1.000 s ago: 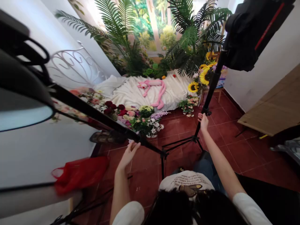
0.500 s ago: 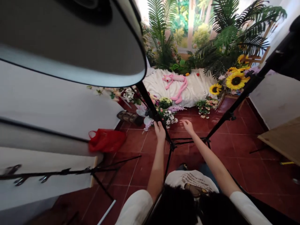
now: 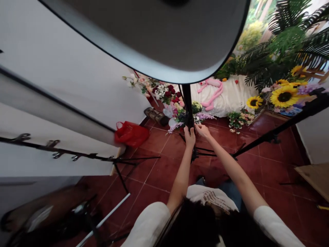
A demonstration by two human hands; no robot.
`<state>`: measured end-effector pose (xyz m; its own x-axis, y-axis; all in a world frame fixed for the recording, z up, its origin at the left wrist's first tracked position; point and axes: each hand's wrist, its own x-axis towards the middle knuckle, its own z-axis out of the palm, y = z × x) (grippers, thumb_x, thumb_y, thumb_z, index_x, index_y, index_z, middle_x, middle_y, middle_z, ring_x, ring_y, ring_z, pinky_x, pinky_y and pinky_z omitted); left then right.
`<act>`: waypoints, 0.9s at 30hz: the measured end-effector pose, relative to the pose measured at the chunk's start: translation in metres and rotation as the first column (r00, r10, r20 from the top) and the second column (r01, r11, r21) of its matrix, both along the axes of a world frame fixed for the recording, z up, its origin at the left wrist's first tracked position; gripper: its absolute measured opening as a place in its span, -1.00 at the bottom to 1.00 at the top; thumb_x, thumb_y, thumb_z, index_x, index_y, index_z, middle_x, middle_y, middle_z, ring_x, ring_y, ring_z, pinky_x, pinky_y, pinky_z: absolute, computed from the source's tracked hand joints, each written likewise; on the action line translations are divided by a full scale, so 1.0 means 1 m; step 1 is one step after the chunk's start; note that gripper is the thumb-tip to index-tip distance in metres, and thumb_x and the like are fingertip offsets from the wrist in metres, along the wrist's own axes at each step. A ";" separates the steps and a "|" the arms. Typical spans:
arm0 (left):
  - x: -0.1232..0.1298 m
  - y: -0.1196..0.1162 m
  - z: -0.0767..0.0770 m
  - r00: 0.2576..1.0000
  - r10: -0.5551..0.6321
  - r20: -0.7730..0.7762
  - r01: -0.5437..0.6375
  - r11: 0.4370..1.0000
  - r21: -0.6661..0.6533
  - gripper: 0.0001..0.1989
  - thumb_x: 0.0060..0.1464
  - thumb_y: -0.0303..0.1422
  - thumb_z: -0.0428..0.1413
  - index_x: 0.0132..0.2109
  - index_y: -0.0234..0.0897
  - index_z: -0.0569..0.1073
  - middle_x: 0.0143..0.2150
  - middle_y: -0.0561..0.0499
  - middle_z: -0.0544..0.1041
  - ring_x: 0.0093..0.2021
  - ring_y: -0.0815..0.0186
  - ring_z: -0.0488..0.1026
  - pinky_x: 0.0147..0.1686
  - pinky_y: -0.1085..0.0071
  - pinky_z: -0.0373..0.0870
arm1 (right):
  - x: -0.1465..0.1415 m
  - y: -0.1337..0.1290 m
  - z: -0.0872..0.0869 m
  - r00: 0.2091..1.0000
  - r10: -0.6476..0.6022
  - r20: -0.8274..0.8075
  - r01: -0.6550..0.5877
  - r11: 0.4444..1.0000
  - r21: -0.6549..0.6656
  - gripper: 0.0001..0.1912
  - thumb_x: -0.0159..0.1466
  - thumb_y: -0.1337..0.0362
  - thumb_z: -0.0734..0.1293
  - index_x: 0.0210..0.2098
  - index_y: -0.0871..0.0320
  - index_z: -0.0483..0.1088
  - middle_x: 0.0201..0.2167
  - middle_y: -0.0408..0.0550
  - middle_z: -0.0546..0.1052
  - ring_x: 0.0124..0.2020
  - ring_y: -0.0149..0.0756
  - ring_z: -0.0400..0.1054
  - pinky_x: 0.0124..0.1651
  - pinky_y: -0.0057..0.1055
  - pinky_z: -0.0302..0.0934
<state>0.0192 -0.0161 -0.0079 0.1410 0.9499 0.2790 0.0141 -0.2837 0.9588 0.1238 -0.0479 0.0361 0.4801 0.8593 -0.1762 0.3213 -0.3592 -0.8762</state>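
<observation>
A black light stand (image 3: 188, 103) rises in front of me, with a large softbox (image 3: 164, 41) overhead hiding its top. My left hand (image 3: 189, 138) is wrapped round the pole from the left, thumb and fingers pressed on it. At about the same height, my right hand (image 3: 203, 131) meets the pole from the right, its fingers closed at the joint there. Any small knob under those fingers is hidden. Just behind the pole lie artificial flowers (image 3: 175, 124) in pink, white and lilac.
A second black stand (image 3: 280, 129) slants across the right. To the left are a red plastic bag (image 3: 132, 133) and a bar with clips (image 3: 56, 151) on tripod legs. A pink plush toy (image 3: 214, 91) rests on white cloth (image 3: 236, 94); sunflowers (image 3: 284, 97) stand at right.
My right hand has moved in to the pole and closed there; before, it was apart from it. My left hand stays on the pole. The view has turned left, with the softbox now more central.
</observation>
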 end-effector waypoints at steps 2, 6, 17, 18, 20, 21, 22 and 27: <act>0.001 0.001 -0.003 1.000 0.018 -0.015 -0.018 1.000 0.013 -0.27 0.09 0.28 -0.16 -0.02 -0.28 0.39 -0.10 -0.17 0.43 -0.02 0.17 0.43 0.06 0.24 0.35 | -0.004 0.005 0.000 0.999 0.007 -0.040 -0.007 1.000 -0.003 -0.44 0.27 -0.19 0.23 -0.60 0.13 0.26 -0.71 -0.23 0.32 -0.62 -0.45 0.25 -0.50 -0.54 0.11; 0.001 0.003 -0.008 0.999 0.026 -0.042 -0.024 0.999 0.035 -0.33 0.13 0.24 -0.16 -0.05 -0.26 0.42 -0.13 -0.13 0.38 -0.04 0.19 0.40 0.06 0.23 0.34 | -0.003 0.013 -0.002 0.979 -0.005 -0.202 0.001 1.000 -0.023 -0.47 0.28 -0.14 0.27 -0.60 0.13 0.26 -0.74 -0.23 0.28 -0.70 -0.48 0.17 -0.58 -0.53 0.12; 0.001 0.002 -0.005 1.000 -0.019 -0.006 0.019 1.000 0.019 -0.40 0.15 0.19 -0.10 -0.07 -0.25 0.43 -0.17 -0.10 0.41 -0.10 0.21 0.40 -0.01 0.26 0.37 | -0.006 0.023 -0.002 0.909 -0.118 -0.399 0.164 0.983 0.083 -0.52 0.13 -0.16 0.39 -0.47 0.16 0.34 -0.57 -0.20 0.44 -0.65 -0.54 0.24 -0.57 -0.59 0.18; 0.001 0.002 -0.005 1.000 -0.023 0.000 0.023 1.000 0.019 -0.40 0.15 0.19 -0.10 -0.07 -0.24 0.42 -0.17 -0.10 0.41 -0.10 0.21 0.41 -0.02 0.27 0.37 | -0.007 0.022 -0.003 0.879 -0.110 -0.464 0.171 0.981 0.092 -0.52 0.13 -0.17 0.39 -0.45 0.16 0.36 -0.55 -0.19 0.46 -0.63 -0.54 0.25 -0.54 -0.60 0.21; 0.001 0.002 -0.004 1.000 -0.023 0.007 0.023 0.999 0.023 -0.39 0.14 0.21 -0.10 -0.07 -0.24 0.43 -0.17 -0.11 0.41 -0.11 0.21 0.41 -0.03 0.28 0.37 | -0.007 0.022 -0.003 0.835 -0.121 -0.536 0.201 0.975 0.092 -0.52 0.11 -0.17 0.40 -0.43 0.17 0.37 -0.53 -0.16 0.47 -0.60 -0.54 0.27 -0.52 -0.60 0.22; 0.001 0.002 -0.004 1.000 -0.019 0.011 0.018 0.999 0.026 -0.38 0.13 0.21 -0.10 -0.07 -0.24 0.43 -0.18 -0.11 0.41 -0.11 0.22 0.41 -0.03 0.28 0.37 | -0.008 0.021 -0.002 0.827 -0.135 -0.546 0.213 0.973 0.083 -0.52 0.09 -0.16 0.42 -0.44 0.18 0.38 -0.54 -0.16 0.47 -0.60 -0.54 0.27 -0.52 -0.60 0.21; 0.002 0.003 -0.004 1.000 -0.012 0.014 0.012 1.000 0.028 -0.38 0.13 0.22 -0.10 -0.08 -0.24 0.43 -0.18 -0.10 0.41 -0.12 0.22 0.41 -0.03 0.28 0.37 | -0.008 0.020 -0.001 0.822 -0.146 -0.550 0.220 0.973 0.071 -0.52 0.07 -0.15 0.44 -0.45 0.18 0.38 -0.55 -0.15 0.47 -0.59 -0.53 0.27 -0.51 -0.60 0.21; 0.002 0.006 -0.009 0.999 -0.023 0.037 0.022 1.000 0.016 -0.37 0.12 0.22 -0.09 -0.08 -0.26 0.44 -0.18 -0.11 0.43 -0.14 0.21 0.41 -0.02 0.25 0.36 | -0.007 0.019 0.005 0.766 -0.160 -0.623 0.254 0.965 0.065 -0.55 -0.02 -0.08 0.51 -0.48 0.19 0.40 -0.55 -0.14 0.50 -0.54 -0.49 0.34 -0.44 -0.56 0.24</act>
